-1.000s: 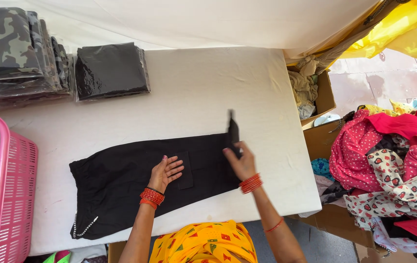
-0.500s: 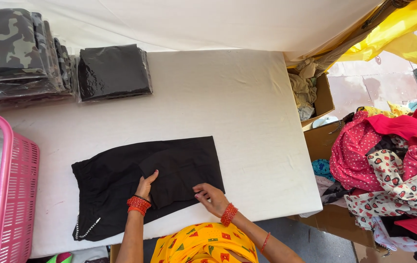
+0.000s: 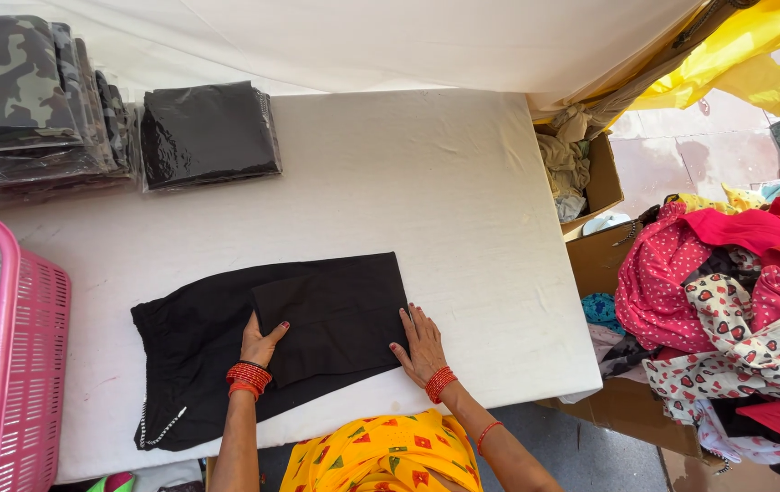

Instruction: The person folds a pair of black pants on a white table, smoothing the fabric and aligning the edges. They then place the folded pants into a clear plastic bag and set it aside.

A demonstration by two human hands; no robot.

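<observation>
Garment: a black garment (image 3: 226,351), partly folded, lies flat on the white table (image 3: 390,182) near its front edge, just ahead of the person; the folded-over panel is on its right half.
Left hand (image 3: 260,342): rests palm down on the cloth at the left edge of the folded panel, fingers together and pointing away, pressing rather than gripping; red bangles at the wrist.
Right hand (image 3: 422,344): laid flat with fingers spread, on the table and against the garment's right edge, grasping nothing; forearm angles in from lower right.
Surroundings: a wrapped black bundle (image 3: 208,134) and a camouflage stack (image 3: 25,100) sit at the far left, well apart; a pink basket (image 3: 30,364) stands left of the garment.
</observation>
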